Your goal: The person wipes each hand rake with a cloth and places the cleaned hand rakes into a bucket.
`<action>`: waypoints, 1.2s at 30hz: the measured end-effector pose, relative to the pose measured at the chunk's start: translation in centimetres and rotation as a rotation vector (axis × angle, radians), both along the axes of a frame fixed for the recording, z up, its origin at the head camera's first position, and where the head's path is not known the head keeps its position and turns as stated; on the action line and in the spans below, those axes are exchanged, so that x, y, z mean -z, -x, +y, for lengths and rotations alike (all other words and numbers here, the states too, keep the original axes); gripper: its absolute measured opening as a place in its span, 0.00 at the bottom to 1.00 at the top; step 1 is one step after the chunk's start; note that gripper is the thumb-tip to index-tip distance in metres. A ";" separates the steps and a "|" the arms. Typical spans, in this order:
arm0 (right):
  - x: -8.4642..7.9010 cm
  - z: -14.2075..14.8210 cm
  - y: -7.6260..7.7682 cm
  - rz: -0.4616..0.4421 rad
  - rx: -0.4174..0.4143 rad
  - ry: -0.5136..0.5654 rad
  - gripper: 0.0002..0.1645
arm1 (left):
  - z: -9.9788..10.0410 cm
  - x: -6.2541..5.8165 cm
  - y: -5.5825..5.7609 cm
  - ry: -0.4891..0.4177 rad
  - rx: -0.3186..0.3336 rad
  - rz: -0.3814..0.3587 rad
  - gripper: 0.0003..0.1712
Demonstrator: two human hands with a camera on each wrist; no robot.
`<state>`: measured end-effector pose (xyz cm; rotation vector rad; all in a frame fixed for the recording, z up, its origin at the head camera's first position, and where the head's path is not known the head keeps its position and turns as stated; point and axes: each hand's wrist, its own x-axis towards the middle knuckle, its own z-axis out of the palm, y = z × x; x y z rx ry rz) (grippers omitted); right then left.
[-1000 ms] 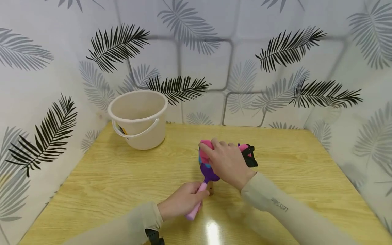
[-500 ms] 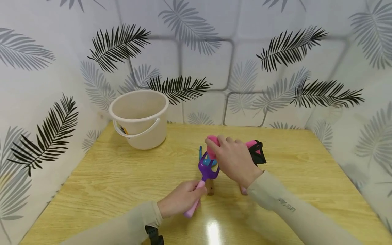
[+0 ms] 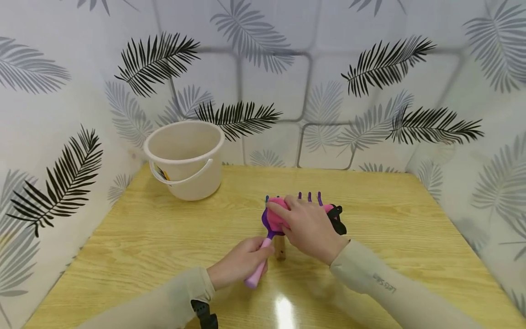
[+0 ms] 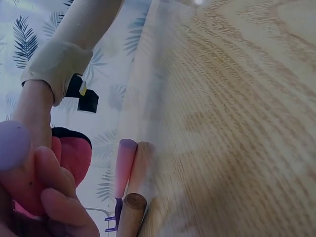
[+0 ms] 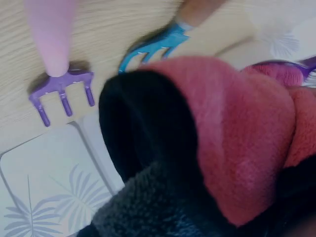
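Head view shows a purple tool (image 3: 268, 237) (its handle (image 3: 255, 278) pale pink).

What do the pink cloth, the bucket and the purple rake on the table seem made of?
Cloth: plush fabric, matt, judging by its short fuzz. Bucket: probably plastic, smooth; its even surface looks moulded. Rake: head glossy from highlights, painted metal or plastic; handle smooth, grainless, perhaps plastic.

Purple tool (image 3: 256, 271), pink-handled and slanted, its head partly behind a bunched pink cloth (image 3: 277, 214) with black edging
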<state>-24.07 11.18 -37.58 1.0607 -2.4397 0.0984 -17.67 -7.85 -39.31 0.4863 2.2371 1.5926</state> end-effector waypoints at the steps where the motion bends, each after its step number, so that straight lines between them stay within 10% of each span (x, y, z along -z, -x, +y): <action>1: 0.2 0.1 0.2 0.015 -0.005 -0.002 0.32 | 0.0 0.5 0.1 0.000 -0.005 -0.002 0.13; 6: 1.0 0.5 0.8 0.067 -0.005 -0.025 0.29 | 0.0 2.4 0.4 -0.001 -0.009 -0.028 0.17; 22: 0.4 1.1 -0.9 -0.088 0.073 0.045 0.34 | -0.9 2.1 0.7 -0.033 -0.041 -0.037 0.22; 36: 1.3 2.2 0.9 0.088 0.057 -0.006 0.31 | -0.7 2.1 0.3 -0.070 -0.020 -0.053 0.19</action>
